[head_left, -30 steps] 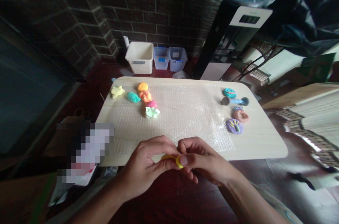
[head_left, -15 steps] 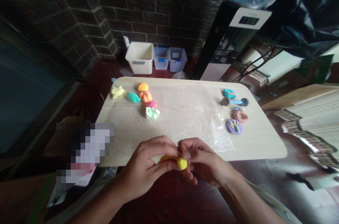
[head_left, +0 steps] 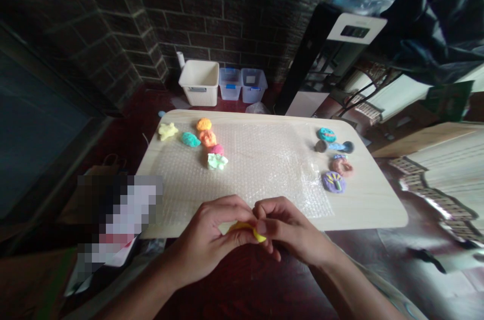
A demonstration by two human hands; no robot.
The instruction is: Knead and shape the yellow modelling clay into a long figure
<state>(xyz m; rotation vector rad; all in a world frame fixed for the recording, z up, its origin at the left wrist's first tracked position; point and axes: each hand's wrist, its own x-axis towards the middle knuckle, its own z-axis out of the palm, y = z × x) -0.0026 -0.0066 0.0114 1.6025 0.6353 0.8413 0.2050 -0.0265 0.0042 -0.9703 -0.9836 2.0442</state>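
Just off the table's near edge, my left hand (head_left: 217, 232) pinches a piece of yellow modelling clay (head_left: 259, 236) between thumb and fingers. My right hand (head_left: 285, 227) closes on the same clay from the other side, its thumb pressing over the rounded end. Most of the clay is covered by my fingers, so its full shape is hidden. Beyond my hands, bubble wrap (head_left: 260, 158) is spread across the pale wooden table (head_left: 374, 209).
Clay pieces lie at the table's left, including a yellow star (head_left: 168, 131) and a mint-green piece (head_left: 217, 161). Toward the right are a purple disc (head_left: 334, 182), a pink ring (head_left: 343, 167) and a blue dumbbell-like shape (head_left: 335, 146). Behind stand a white bin (head_left: 199, 83) and a water dispenser (head_left: 313, 68).
My right thumb has moved onto the rounded end of the yellow clay, which now shows less and looks flatter. My left hand has barely moved.
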